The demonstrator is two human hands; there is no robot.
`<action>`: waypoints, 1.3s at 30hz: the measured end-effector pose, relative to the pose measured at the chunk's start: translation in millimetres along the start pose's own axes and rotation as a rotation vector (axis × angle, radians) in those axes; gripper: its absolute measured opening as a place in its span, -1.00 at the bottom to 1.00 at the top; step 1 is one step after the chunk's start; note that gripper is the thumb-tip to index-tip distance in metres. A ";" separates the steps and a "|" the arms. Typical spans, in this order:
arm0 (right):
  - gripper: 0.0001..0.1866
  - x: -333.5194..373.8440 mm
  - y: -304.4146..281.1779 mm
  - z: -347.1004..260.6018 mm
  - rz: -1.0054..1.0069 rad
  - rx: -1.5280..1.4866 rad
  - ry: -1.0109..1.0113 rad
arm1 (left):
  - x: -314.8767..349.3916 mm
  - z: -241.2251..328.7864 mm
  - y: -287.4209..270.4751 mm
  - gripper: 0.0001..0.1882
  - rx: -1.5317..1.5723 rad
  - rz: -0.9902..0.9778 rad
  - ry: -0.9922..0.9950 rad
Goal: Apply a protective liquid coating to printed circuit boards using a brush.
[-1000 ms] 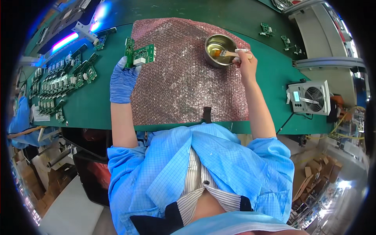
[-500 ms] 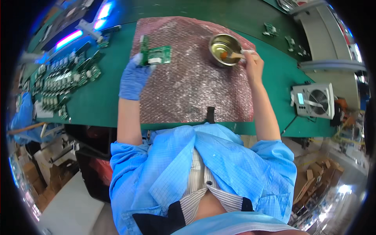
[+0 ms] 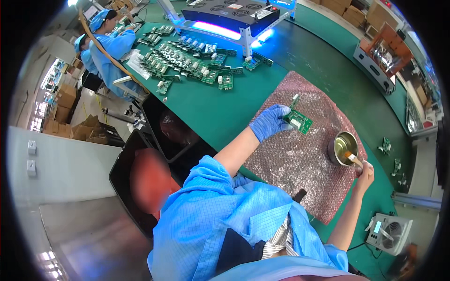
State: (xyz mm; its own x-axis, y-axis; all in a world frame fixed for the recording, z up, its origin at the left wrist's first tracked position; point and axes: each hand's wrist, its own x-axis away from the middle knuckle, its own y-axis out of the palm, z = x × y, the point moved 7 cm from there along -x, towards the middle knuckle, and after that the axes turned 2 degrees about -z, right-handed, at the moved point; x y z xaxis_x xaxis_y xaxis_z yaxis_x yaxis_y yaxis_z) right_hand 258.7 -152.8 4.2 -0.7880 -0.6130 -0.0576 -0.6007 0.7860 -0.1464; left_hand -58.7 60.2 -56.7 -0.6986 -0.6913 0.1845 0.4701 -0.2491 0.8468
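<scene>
My left hand [image 3: 268, 123], in a blue glove, is closed on the edge of a green circuit board [image 3: 302, 124]. A smaller board piece stands up from its far left end. The board is held over a sheet of pinkish bubble wrap [image 3: 281, 161]. To the right, my right hand [image 3: 365, 175] grips the wooden handle of a brush [image 3: 355, 160], with white coverings at its fingertips. The brush's head dips into a round metal bowl [image 3: 333, 151] that holds yellowish liquid. That bowl rests on the wrap's right part.
Several circuit boards [image 3: 187, 63] lie in rows on the green table [image 3: 201, 107] at the left. Behind them stands a black fan unit [image 3: 229, 14] with violet light. A small white fan device [image 3: 390, 233] sits at the right. Co-workers in blue [image 3: 115, 44] sit far left.
The view has swung left, so the table and my hands appear farther right, and the board rows and co-workers show more. Both hands keep their hold on the circuit board and brush.
</scene>
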 end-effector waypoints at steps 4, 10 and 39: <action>-0.83 -3.6 -14.5 -12.2 -0.018 0.045 -0.012 | -1.8 1.6 -2.6 -0.84 0.004 0.029 -0.002; -0.84 -7.2 -29.2 -29.7 -0.054 0.117 -0.011 | -5.4 2.4 5.6 -0.86 -0.029 0.046 0.016; -0.83 33.9 43.5 -83.3 -0.449 0.021 -0.240 | -46.3 -40.5 70.6 -0.68 -0.575 -0.152 -0.282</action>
State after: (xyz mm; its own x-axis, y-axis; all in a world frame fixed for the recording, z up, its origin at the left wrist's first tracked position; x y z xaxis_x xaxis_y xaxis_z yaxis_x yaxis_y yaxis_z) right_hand 194.6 -132.7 78.1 -0.3977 -0.8933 -0.2094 -0.8682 0.4402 -0.2290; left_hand 28.7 47.1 -25.7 -0.8579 -0.4351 0.2732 0.5134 -0.7069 0.4865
